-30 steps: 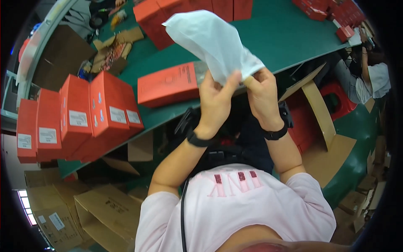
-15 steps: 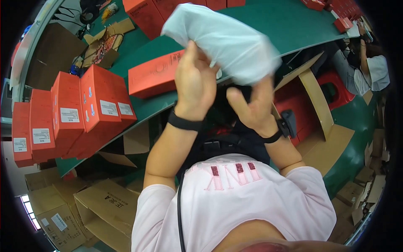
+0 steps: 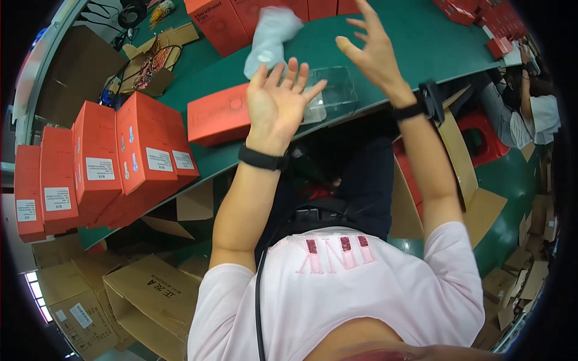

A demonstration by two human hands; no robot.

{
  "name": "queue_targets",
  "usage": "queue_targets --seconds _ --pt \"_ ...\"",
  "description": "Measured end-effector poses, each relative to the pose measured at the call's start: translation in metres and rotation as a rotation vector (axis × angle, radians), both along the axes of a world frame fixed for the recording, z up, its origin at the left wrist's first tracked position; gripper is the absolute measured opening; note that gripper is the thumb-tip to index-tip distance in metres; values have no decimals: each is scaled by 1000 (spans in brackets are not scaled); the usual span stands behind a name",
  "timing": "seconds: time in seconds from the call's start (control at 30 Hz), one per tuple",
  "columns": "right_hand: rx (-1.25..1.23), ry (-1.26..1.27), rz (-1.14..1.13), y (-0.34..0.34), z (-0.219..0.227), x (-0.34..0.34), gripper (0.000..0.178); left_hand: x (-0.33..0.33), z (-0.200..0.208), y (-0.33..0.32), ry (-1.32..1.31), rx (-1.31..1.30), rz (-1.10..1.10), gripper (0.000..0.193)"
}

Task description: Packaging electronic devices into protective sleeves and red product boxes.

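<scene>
A white wrapped bundle (image 3: 272, 41), blurred, appears just beyond the fingertips of my left hand (image 3: 278, 107). Whether it touches them I cannot tell. That hand is open, palm up, fingers spread. To the right, my right hand (image 3: 378, 57) is raised over the green table with its fingers apart, holding nothing. Between the two hands lies a clear plastic tray (image 3: 342, 90) near the table's front edge. Partly behind my left hand is a red box (image 3: 218, 115) lying on its side.
Red boxes (image 3: 141, 144) with white labels stand in a row at the left. More red boxes (image 3: 220, 27) line the far side of the green table (image 3: 415, 57). Open cardboard cartons (image 3: 153, 295) sit below. A person (image 3: 533, 108) is at the far right by a red stool (image 3: 478, 138).
The white bundle has gone from between both hands to beyond my left hand. My right hand has let go and moved up and right. The clear tray has come into view.
</scene>
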State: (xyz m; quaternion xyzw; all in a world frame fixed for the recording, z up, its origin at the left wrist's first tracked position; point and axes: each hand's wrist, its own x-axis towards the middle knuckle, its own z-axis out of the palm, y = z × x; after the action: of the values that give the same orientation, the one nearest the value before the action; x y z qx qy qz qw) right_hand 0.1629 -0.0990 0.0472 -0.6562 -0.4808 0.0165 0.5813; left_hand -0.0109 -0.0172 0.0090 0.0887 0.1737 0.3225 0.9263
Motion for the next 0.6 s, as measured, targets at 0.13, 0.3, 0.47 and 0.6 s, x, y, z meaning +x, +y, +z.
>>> queue_targets --seconds 0.13,0.3,0.47,0.6 --pt "-168 -637 334 76 -19 69 79 -16 4 -3 -24 16 -52 79" --pt "-507 -1132 454 143 -49 74 89 -20 3 -3 -35 51 -90 83" --pt "-633 -1195 278 155 -59 54 47 -14 9 2 65 187 -210 96" --pt "-478 -1031 110 108 -27 33 32 -4 24 13 115 191 -241 103"
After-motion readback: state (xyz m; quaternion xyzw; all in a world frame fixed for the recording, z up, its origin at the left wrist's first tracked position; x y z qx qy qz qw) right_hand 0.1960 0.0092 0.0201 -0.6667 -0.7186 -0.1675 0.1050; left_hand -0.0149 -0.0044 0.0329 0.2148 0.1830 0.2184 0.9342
